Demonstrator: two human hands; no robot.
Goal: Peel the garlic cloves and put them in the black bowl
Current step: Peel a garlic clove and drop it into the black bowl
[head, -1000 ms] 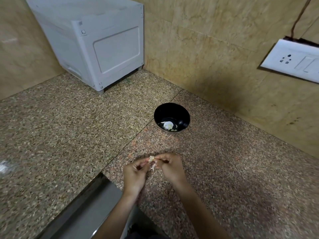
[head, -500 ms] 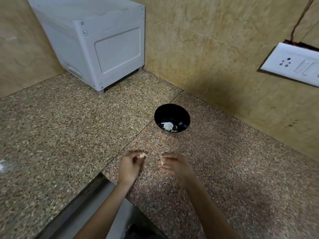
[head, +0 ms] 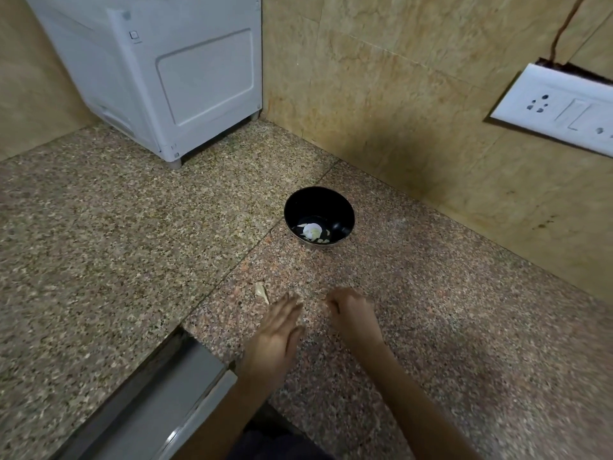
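Speckled granite counter [head: 99,260] fills the corner, with tan tiled walls [head: 381,94] rising behind it. Off at 11 o'clock sits a white appliance [head: 185,78] on short feet, pushed back against the wall; at 2 o'clock a white switch plate [head: 560,107] with a socket is fixed to the tile, a brown cord running up from it. At 7 o'clock a grey metal ledge [head: 159,403] cuts across the counter's near edge.

The black bowl [head: 319,202] stands upright near the middle of the counter, close to the right-hand wall but not touching it. Pale garlic pieces [head: 311,230] lie in its bottom (a few smaller bits scattered beside the largest one).

Both bare hands are low at 6 o'clock, well short of the bowl and apart from one another. The left hand [head: 275,330] is spread out, fingers straight and close together, palm down over the stone and holding nothing; it is a little blurred. Just off its fingertips, toward 10 o'clock, a dry scrap of garlic skin [head: 261,292] lies on the granite. The right hand [head: 351,313] has its knuckles up and fingers curled under; whether a clove is pinched inside them I cannot tell.
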